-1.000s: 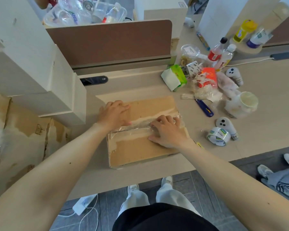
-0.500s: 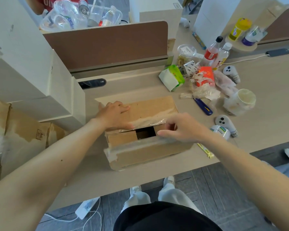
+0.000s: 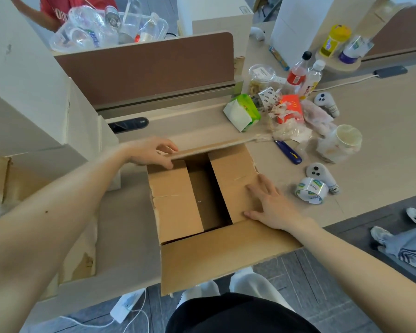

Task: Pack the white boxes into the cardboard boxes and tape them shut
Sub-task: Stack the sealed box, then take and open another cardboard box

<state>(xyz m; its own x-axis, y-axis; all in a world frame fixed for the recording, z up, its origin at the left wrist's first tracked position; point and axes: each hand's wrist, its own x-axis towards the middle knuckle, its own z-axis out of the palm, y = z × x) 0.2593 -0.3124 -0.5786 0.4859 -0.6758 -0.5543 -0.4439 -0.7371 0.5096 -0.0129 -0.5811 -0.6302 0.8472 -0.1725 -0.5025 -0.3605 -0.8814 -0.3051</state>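
Note:
A brown cardboard box (image 3: 216,251) sits on the desk right in front of me with its long flaps spread open. The near flap hangs over the desk edge. Two short inner flaps lie partly folded in, and a dark gap between them shows the inside. My left hand (image 3: 151,152) grips the far flap at its left end. My right hand (image 3: 271,203) rests flat with straight fingers on the right inner flap. Large white boxes (image 3: 34,109) stand stacked at the left. A roll of clear tape (image 3: 311,190) lies on the desk to the right of the box.
Right of the box lie a blue utility knife (image 3: 288,152), two white controllers (image 3: 322,175), food wrappers, bottles and a paper cup (image 3: 346,139). A brown divider (image 3: 144,68) closes the desk's far side. More cardboard leans at the far left. Another person's shoes show at the right.
The box was closed with tape across its seam under both hands. The long flaps have since been pulled apart, and my right hand has moved onto the right inner flap.

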